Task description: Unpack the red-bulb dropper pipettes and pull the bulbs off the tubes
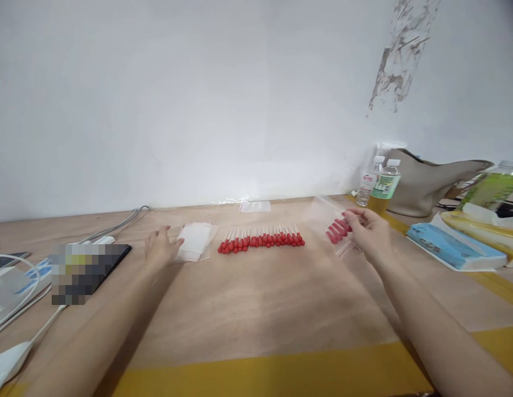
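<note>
The right hand (369, 231) is closed around a clear plastic bag (330, 216) with a few red-tipped sticks (338, 230) inside it — the fingers pinch the bag near the sticks, and the bag's open flap stands up and away toward the wall. The left hand (160, 247) lies flat and open on the wooden table (256, 309), its fingertips touching the edge of a small stack of empty clear bags (195, 241). Between the two hands, a long row of red-tipped sticks (261, 238) lies on the table, red ends toward the person, white shafts pointing at the wall. One more clear bag (255, 206) rests farther back, close to the wall. To the right stand two water bottles (380, 182) beside a beige bag (430, 184), with a blue tissue pack (453, 247) nearer the edge. To the left lie white cables (16, 286) and a dark flat device (113, 255) — partly blurred out.
</note>
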The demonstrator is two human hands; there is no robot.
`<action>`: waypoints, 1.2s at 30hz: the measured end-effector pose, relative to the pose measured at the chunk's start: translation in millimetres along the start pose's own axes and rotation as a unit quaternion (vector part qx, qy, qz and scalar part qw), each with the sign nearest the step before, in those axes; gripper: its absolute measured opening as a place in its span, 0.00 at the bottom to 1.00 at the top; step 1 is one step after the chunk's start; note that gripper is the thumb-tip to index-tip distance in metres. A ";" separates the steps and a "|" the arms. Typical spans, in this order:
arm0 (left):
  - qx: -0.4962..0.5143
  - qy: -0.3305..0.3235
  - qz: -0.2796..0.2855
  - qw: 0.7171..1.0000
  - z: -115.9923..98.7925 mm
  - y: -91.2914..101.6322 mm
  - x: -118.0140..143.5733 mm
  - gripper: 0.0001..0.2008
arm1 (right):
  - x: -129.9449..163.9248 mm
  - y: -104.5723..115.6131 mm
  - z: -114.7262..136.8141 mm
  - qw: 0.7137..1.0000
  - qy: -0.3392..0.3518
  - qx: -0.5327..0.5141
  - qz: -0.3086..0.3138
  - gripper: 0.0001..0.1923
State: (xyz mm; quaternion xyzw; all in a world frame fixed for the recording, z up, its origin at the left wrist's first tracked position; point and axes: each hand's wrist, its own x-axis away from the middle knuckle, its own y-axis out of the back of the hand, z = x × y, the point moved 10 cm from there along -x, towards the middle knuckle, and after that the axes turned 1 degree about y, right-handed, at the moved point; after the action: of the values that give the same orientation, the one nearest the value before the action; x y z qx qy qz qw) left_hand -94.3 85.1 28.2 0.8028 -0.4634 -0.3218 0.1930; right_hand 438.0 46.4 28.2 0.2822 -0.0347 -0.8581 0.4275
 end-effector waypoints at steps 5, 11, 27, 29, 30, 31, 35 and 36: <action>0.026 -0.072 0.119 0.990 -47.3 -63.1 71.4 0.14 | 76.4 -102.2 6.1 0.888 -0.170 -0.325 0.276 0.22; 0.275 0.102 0.407 0.865 -66.4 -152.5 161.9 0.26 | 154.7 -149.8 23.0 0.794 -0.221 -0.340 0.452 0.19; 0.050 -0.263 0.274 0.924 -92.8 -124.3 133.6 0.23 | 167.8 -139.6 66.5 0.790 0.350 0.045 0.501 0.29; 0.065 -0.171 0.233 0.955 -74.3 -126.6 118.6 0.21 | 167.1 -144.2 58.7 0.798 0.331 0.085 0.496 0.29; 0.083 -0.121 0.242 0.959 -66.3 -131.6 115.9 0.21 | 166.3 -145.1 56.4 0.803 0.324 0.098 0.491 0.29; 0.109 -0.071 0.265 0.955 -60.3 -138.2 115.8 0.22 | 165.8 -145.4 55.0 0.807 0.320 0.108 0.485 0.29; 0.226 0.108 0.338 0.907 -51.8 -158.5 124.8 0.27 | 167.2 -143.9 53.5 0.809 0.323 0.119 0.476 0.29; 0.244 0.135 0.343 0.897 -52.1 -161.0 126.3 0.28 | 167.6 -143.1 53.5 0.809 0.326 0.117 0.475 0.29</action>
State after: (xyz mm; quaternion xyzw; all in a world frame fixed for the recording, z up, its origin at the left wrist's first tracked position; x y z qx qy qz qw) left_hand 87.7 55.9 -74.9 0.6514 -0.7436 -0.0008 0.1508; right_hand 228.7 1.0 -46.1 0.5414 -0.1229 -0.3951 0.7319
